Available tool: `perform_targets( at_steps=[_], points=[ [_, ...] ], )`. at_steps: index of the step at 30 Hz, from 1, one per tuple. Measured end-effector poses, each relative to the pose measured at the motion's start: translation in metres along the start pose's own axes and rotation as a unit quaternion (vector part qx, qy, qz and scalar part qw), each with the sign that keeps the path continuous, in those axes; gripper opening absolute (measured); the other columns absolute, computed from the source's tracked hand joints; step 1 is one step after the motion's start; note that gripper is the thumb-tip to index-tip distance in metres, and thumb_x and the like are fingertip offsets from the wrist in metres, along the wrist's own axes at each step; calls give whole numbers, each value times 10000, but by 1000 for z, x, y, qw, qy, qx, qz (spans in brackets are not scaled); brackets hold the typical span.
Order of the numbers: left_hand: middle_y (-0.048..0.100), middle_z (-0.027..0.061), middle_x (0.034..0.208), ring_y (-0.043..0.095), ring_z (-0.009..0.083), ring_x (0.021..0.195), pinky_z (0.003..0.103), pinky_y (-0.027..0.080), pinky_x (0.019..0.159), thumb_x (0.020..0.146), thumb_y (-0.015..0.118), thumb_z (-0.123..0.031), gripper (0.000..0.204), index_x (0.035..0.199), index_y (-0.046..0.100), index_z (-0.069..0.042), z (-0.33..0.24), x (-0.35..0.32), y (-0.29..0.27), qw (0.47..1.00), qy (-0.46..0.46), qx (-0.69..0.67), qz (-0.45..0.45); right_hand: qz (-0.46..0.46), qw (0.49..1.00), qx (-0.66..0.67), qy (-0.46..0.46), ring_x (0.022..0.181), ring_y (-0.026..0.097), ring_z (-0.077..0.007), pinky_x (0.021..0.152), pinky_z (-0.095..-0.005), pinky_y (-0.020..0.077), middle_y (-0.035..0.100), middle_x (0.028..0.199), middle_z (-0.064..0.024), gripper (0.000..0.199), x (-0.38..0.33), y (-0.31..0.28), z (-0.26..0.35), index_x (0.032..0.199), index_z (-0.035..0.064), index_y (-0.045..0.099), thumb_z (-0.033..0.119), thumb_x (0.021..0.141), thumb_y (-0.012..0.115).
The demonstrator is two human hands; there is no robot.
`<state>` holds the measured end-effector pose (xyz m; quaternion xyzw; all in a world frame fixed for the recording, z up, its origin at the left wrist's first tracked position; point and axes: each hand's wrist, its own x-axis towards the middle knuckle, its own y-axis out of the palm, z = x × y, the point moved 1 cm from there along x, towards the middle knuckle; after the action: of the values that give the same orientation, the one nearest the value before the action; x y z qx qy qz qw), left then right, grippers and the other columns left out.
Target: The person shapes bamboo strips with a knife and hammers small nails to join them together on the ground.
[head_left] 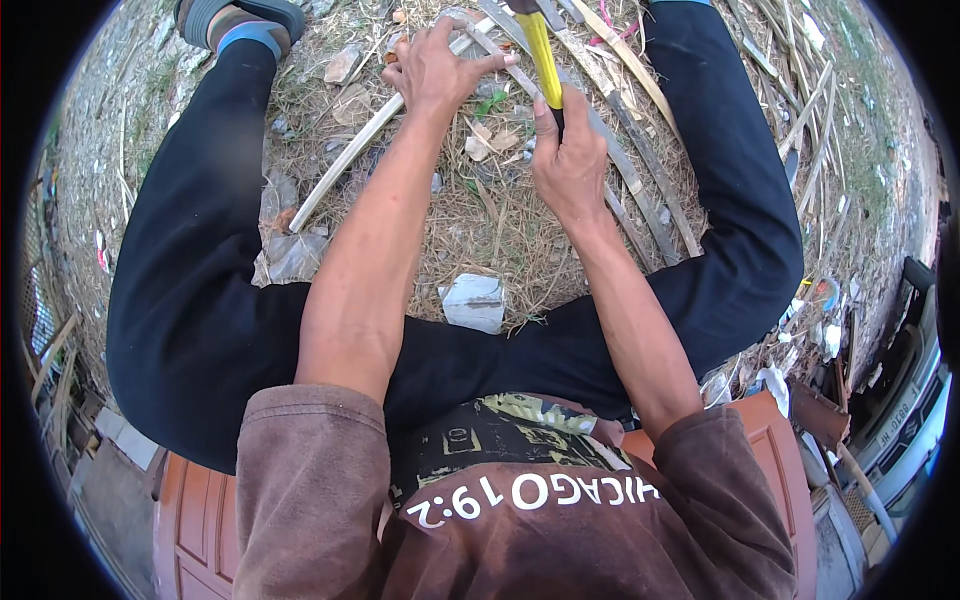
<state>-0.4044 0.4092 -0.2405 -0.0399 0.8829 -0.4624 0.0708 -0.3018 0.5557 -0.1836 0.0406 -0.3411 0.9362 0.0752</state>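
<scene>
A hammer with a yellow and black handle [541, 52] is in my right hand [571, 152], whose fingers wrap round the black grip. Its head is mostly cut off by the picture's upper edge. To the left, my left hand [436, 72] spreads its fingers over crossing wooden strips, thumb stretched toward the hammer. Beneath that hand runs a pale wooden strip [345, 160], slanting down to the left. A greyer wooden strip [515, 72] passes by the thumb tip and crosses it. Exactly where the fingertips touch the wood is hard to see.
More wooden strips [625, 170] lie between my legs and on the right. A broken whitish slab [473, 303] rests near my lap, with stones and dry grass around. Under me is a reddish-brown panelled board [200, 525]. A vehicle [910, 400] stands at the far right.
</scene>
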Motion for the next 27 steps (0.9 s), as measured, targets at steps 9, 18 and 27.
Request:
perform_targets(
  at_steps=[9, 18, 27],
  points=[
    [623, 106, 1231, 416, 332, 1288, 549, 274, 1009, 504, 863, -659, 832, 1181, 662, -220, -2, 2, 1, 1000, 2, 6, -9, -3, 1000, 30, 0, 520, 598, -403, 468, -479, 409, 574, 594, -194, 172, 9, 0, -5, 1081, 62, 501, 201, 995, 556],
    [606, 76, 1209, 452, 298, 1251, 536, 274, 1005, 502, 864, -659, 845, 1197, 661, -224, -5, -3, 0, 1000, -2, 8, -1, 22, 997, 42, 60, 561, 607, -304, 521, -399, 439, 591, 676, -165, 212, 1, -9, -6, 1146, 50, 527, 216, 1016, 541],
    [598, 72, 1246, 428, 309, 1312, 621, 264, 1058, 548, 850, -653, 884, 1250, 632, -164, -7, -12, 1, 1000, -4, 2, 12, 3, 992, 51, 114, 602, 618, -381, 551, -450, 439, 598, 677, -203, 214, -13, -20, -13, 1132, 41, 531, 201, 994, 561]
  ],
)
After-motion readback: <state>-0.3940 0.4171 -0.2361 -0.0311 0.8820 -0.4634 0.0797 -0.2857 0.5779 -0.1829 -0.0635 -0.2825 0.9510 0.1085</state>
